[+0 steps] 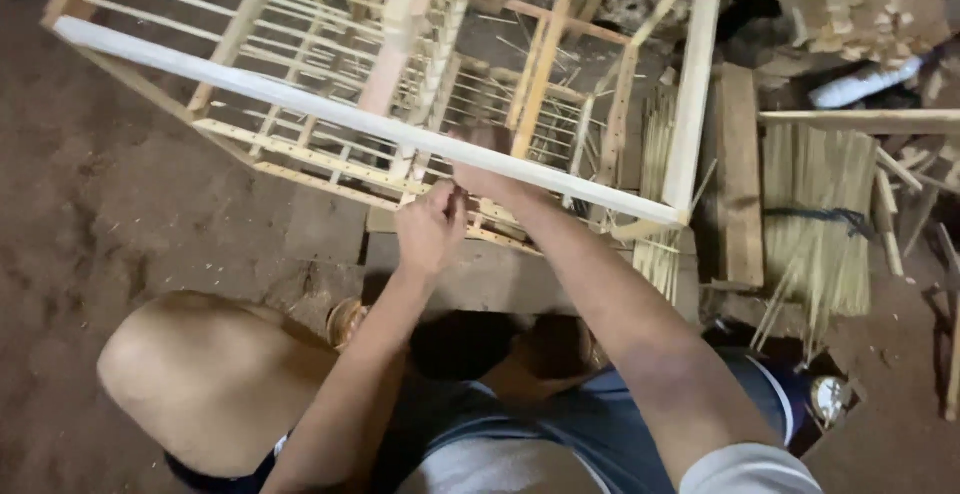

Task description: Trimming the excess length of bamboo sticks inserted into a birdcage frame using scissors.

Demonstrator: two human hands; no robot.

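Two hands work at the near edge of a wooden cage point(330, 84). The left hand point(430, 226) is clenched, pinching what looks like a thin stick at the bottom rail; the right hand point(487, 169), at one o'clock from it, reaches behind the white bar point(300, 102) (its grip cannot be told). Seating a stick seems the step in hand; next calls for a careful, straight push. A stick bundle point(822, 216) lies at three o'clock.

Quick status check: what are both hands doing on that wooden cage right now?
Left hand pinching a thin stick at the cage rail. Right hand reaching under the top bar, grip hidden. Stick bundle lies aside.
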